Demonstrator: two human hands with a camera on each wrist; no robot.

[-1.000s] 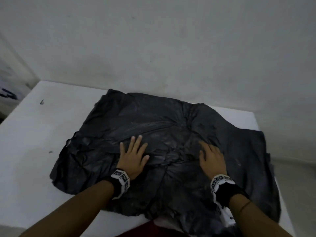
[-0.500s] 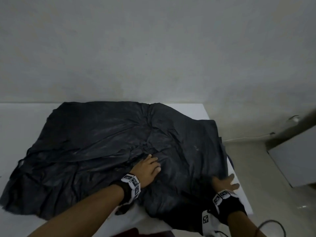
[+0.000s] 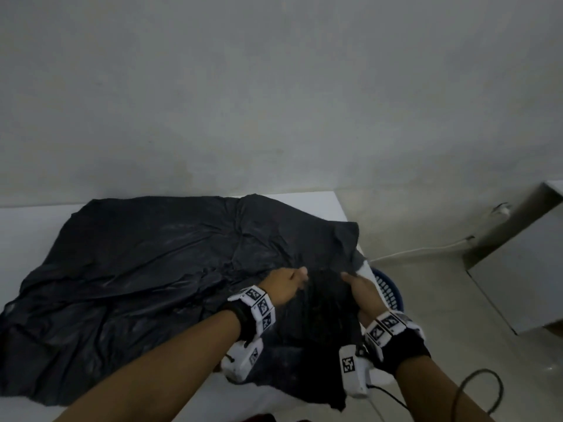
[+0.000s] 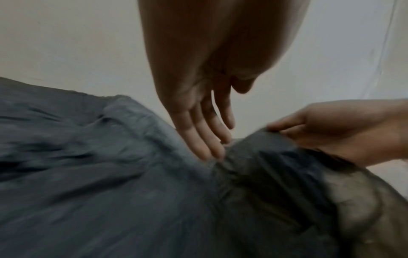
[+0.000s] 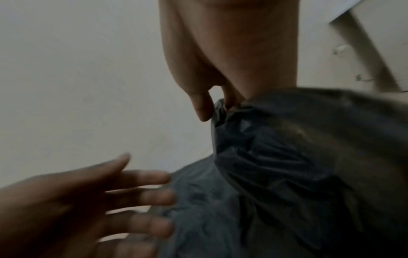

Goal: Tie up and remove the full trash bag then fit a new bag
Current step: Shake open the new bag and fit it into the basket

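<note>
A black trash bag (image 3: 152, 269) lies spread flat and crumpled over a white table (image 3: 313, 202). My left hand (image 3: 300, 275) rests on the bag's right part, and its fingers (image 4: 207, 139) are straight and touch the plastic. My right hand (image 3: 347, 277) is just to the right of it and pinches a raised fold of the bag (image 5: 264, 157) between its thumb (image 5: 202, 106) and a finger. The fold stands up off the table near the right edge. In the right wrist view my left hand (image 5: 123, 199) shows spread beside the fold.
A blue slotted basket (image 3: 388, 289) stands on the floor just beyond the table's right edge, partly hidden by my right hand. A white cable (image 3: 426, 249) runs along the floor to the wall. A pale cabinet (image 3: 524, 269) stands at the right.
My view has swung to the right. Both hands moved to the bag's right part and came close together. My right hand went from lying flat at the edge to pinching up a fold.
</note>
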